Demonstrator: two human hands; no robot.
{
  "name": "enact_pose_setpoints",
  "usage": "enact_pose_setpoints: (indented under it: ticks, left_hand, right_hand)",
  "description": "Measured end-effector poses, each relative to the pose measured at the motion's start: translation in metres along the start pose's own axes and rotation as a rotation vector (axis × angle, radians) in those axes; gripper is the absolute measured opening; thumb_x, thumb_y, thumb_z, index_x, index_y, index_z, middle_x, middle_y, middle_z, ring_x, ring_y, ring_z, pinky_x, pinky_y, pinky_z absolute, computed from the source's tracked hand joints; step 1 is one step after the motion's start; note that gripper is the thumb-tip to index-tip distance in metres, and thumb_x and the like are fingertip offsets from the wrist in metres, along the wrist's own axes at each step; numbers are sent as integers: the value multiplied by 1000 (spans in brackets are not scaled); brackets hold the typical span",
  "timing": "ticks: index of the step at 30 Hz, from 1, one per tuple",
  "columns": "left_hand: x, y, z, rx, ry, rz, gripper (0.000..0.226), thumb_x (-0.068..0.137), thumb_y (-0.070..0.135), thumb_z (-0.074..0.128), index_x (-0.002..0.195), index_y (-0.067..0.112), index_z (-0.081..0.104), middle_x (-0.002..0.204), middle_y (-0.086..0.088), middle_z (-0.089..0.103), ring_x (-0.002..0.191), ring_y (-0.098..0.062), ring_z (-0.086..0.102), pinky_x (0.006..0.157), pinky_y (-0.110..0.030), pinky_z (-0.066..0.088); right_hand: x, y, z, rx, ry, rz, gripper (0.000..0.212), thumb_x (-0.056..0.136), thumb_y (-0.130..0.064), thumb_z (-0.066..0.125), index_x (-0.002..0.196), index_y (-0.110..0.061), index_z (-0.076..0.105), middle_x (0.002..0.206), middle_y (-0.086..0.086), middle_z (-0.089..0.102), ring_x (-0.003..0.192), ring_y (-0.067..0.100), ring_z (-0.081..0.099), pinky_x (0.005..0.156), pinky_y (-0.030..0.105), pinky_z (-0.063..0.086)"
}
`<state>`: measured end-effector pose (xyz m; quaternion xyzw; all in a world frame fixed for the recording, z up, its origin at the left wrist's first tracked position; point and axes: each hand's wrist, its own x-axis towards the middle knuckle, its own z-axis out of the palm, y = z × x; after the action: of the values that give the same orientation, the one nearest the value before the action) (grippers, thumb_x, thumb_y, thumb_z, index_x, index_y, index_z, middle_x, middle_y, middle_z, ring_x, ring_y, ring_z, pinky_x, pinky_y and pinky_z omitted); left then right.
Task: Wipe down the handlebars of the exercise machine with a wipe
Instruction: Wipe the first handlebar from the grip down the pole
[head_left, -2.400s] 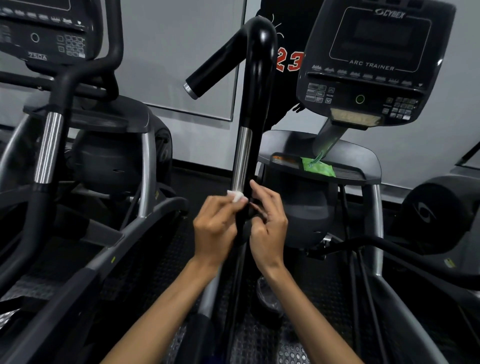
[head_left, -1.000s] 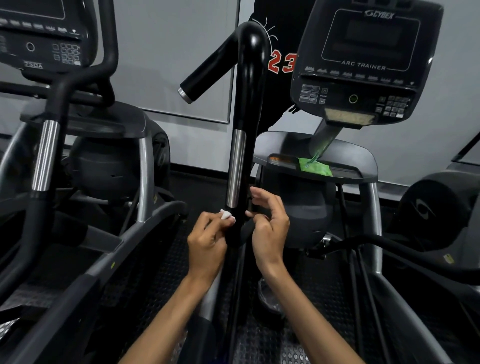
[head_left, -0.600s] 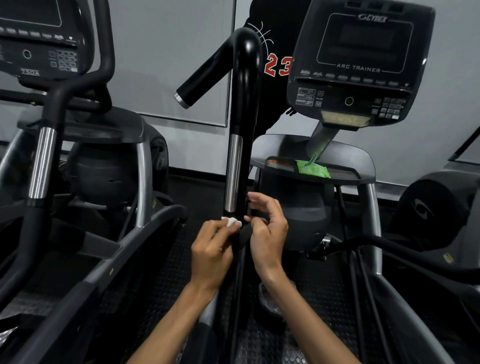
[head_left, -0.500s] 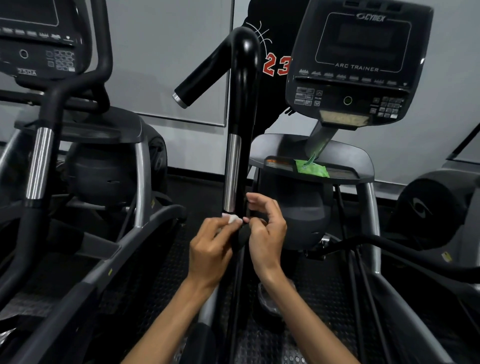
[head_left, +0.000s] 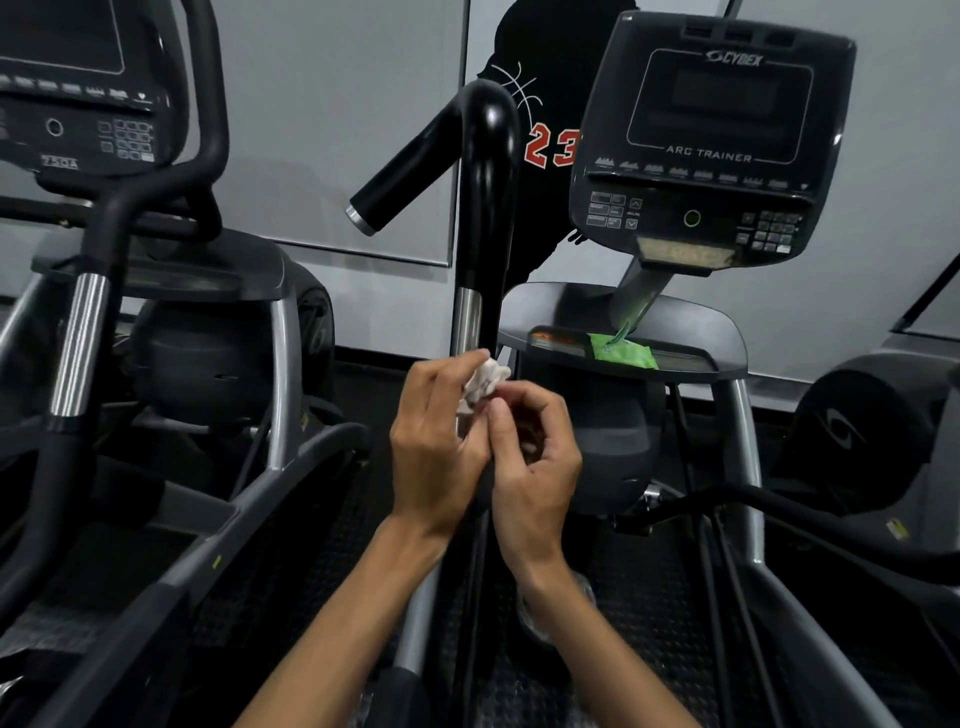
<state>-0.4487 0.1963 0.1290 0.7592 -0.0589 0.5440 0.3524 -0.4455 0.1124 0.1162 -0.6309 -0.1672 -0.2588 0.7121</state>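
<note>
The handlebar (head_left: 485, 208) stands as an upright black post with a chrome band low on it and a hooked grip at the top that slopes down to the left. Its long axis runs near vertical, and both hands sit at the foot of that chrome band, so all the unwiped length lies straight above them. The left hand (head_left: 436, 447) is closed on a crumpled white wipe (head_left: 483, 382), which pokes out above its fingers just in front of the post. The right hand (head_left: 535, 447) is curled with its fingertips pinching at the same wipe, touching the left hand; it looks like a regathering of the cloth before the next stroke. The left hand is slightly nearer the post. Whether the wipe touches the metal cannot be told, as the hands hide the post behind them. The post's lower run is also largely covered by the forearms.
</note>
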Motion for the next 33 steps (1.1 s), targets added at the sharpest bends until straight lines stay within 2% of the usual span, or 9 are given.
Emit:
enact_pose_setpoints:
  ticks: [3, 6, 9, 14, 18, 23, 26, 30, 33]
  left_hand:
    - [13, 6, 2, -36, -66, 15, 45, 83, -3, 74, 125, 6, 60, 112, -11, 63, 102, -13, 60, 92, -17, 49]
    - [18, 10, 2, -86, -120, 29, 49, 81, -13, 67, 128, 2, 57, 119, -10, 64, 109, -15, 62, 98, -20, 49]
    - [23, 9, 1, -138, -185, -40, 58, 77, -14, 61, 131, 7, 55, 121, -3, 64, 111, -15, 63, 96, -31, 54]
    - [37, -2, -5, 60, -128, 19, 37, 82, -2, 64, 118, 8, 65, 104, -2, 69, 94, -20, 57, 82, -32, 50]
    - [58, -5, -7, 99, -46, 15, 25, 88, 6, 64, 113, 7, 68, 105, -3, 69, 98, -20, 57, 87, -19, 42]
    - [81, -6, -10, 34, 1, -54, 24, 90, 8, 63, 114, 12, 67, 106, 2, 67, 102, -16, 55, 85, -32, 49]
    - [83, -10, -12, 25, -10, -88, 23, 91, 9, 63, 114, 14, 67, 106, 5, 67, 103, -14, 54, 85, -37, 51]
    - [81, -12, -8, 12, -73, -133, 23, 92, 13, 63, 115, 15, 66, 108, 8, 66, 106, -13, 54, 88, -37, 50]
    - [82, -12, -8, -1, -84, -139, 23, 94, 15, 62, 117, 16, 66, 110, 8, 67, 106, -14, 55, 89, -37, 50]
  right_hand:
    - [19, -8, 3, 55, -3, 7, 17, 96, -13, 68, 112, -20, 70, 109, 8, 70, 102, 20, 70, 84, 23, 54]
    - [39, -9, 7, 47, 28, 12, 17, 94, -20, 73, 111, -15, 72, 106, 6, 71, 100, 23, 70, 84, 36, 58]
    - [61, -6, 12, -11, 66, -5, 11, 90, -22, 78, 99, -19, 73, 94, -1, 72, 87, 20, 69, 78, 47, 57]
    - [67, -4, 17, -71, 54, -103, 16, 87, -16, 81, 100, -21, 75, 92, -6, 71, 87, 15, 69, 78, 33, 57]
    - [84, -9, 28, -57, 131, -107, 10, 89, -18, 79, 96, -24, 75, 89, -8, 69, 80, 14, 67, 70, 43, 57]
    - [74, -13, 35, -209, 131, -271, 13, 89, -13, 78, 101, -9, 76, 94, -4, 69, 87, 7, 66, 77, 17, 49]
    - [70, -7, 29, -248, 103, -296, 15, 88, -13, 79, 102, -7, 76, 95, -1, 70, 88, 5, 66, 78, 18, 51]
    - [88, -15, 35, -172, 211, -233, 10, 89, -15, 79, 97, -14, 74, 90, -3, 71, 82, 11, 67, 73, 32, 56]
    - [73, -12, 34, -244, 163, -299, 11, 88, -10, 79, 98, -7, 77, 92, -1, 71, 85, 4, 66, 76, 19, 52]
